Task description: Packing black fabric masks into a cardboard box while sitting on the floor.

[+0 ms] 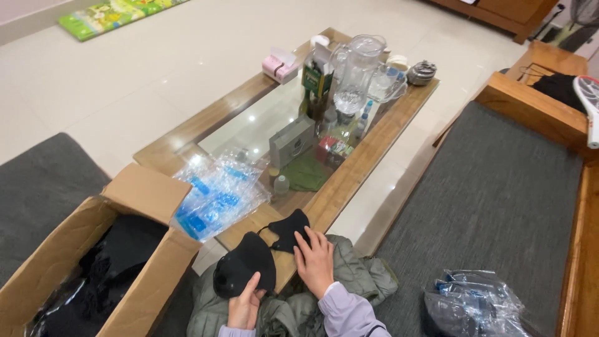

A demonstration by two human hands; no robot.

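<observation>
A grey-green quilted jacket is spread over the lap, nearest the camera, seemingly as a soft working surface. Just above it, a black face mask is pinched by the left hand, thumb on top, so that it stays lifted off the counter. The right hand is laid flat with fingers spread on a second black mask, pressing it against the counter's near wooden edge, apparently to smooth it. A pile of clear plastic sleeves lies within reach just beyond. An open cardboard box of dark items is kept at the left, a bag of sleeves at the right.
</observation>
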